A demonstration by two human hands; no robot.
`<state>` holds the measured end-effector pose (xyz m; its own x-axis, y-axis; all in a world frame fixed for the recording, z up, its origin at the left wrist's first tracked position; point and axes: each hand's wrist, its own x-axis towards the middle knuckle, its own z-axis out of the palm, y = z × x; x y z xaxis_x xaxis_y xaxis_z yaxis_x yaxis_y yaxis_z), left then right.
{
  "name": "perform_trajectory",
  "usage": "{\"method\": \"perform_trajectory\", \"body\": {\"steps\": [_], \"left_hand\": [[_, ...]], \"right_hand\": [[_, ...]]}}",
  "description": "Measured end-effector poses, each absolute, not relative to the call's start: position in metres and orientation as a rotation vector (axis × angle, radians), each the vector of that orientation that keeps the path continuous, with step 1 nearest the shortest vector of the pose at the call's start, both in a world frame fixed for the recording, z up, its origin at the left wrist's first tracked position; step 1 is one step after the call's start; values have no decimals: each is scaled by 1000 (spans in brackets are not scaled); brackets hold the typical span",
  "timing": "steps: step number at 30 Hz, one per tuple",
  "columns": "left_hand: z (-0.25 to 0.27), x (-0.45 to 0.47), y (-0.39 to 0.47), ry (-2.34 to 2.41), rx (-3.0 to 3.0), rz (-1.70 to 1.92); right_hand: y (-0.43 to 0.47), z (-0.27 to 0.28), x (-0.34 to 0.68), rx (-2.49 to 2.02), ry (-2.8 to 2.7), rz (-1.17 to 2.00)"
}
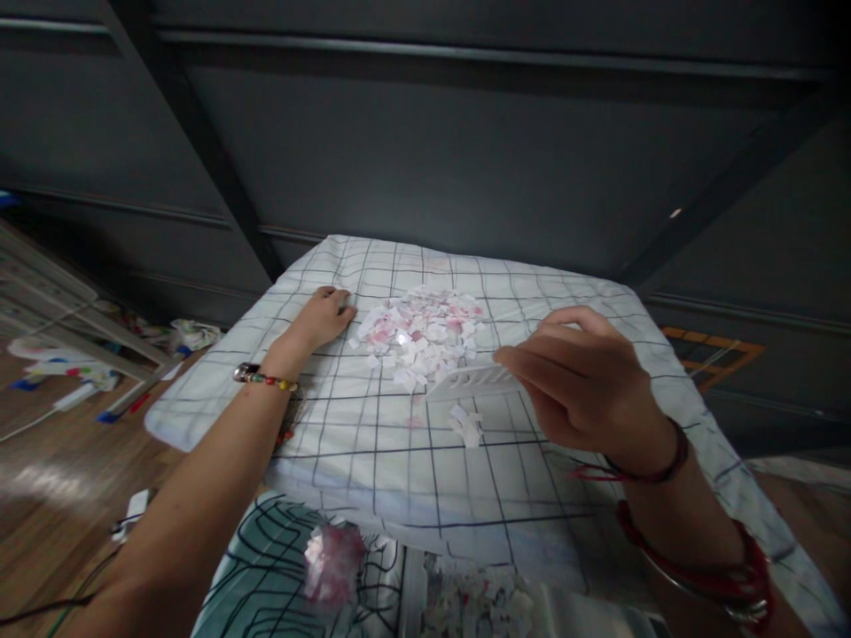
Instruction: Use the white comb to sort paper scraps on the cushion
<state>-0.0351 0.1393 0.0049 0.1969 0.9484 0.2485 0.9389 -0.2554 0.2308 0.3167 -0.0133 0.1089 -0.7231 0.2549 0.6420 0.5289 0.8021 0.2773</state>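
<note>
My left hand [327, 316] lies on the checked cloth at the left of a pile of small white and pink paper scraps [425, 332], its fingers lying loosely and nothing in them. Between the fingers of my right hand [585, 381] is a thin white slotted plastic piece [469, 381], held at the near right edge of the pile. Its grip end is hidden by the hand. Just below the slotted piece, a few loose paper scraps [467, 427] lie apart from the pile.
A white grid-patterned cloth [392, 478] covers the table, against a dark panelled wall [425, 151]. Nearer me are a clear bag with pink contents [332, 563] on teal patterned fabric [266, 567] and a container of scraps [465, 602]. A white rack [73, 292] stands at left.
</note>
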Motion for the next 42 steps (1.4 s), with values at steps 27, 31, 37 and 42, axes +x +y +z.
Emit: {"method": "perform_trajectory", "body": {"steps": [27,31,37,42], "left_hand": [[3,-37,141,1882,2382,452],[2,-39,142,1861,2402,489],[1,-39,142,1882,2379,494],[0,-39,142,1871,2393,519]], "right_hand": [[-13,101,308,-620,-2259,-638],[-11,99,303,-613,-2279,-672],[-13,101,307,-601,-2315,-634],[-12,101,306,-589,-2316,-638]]}}
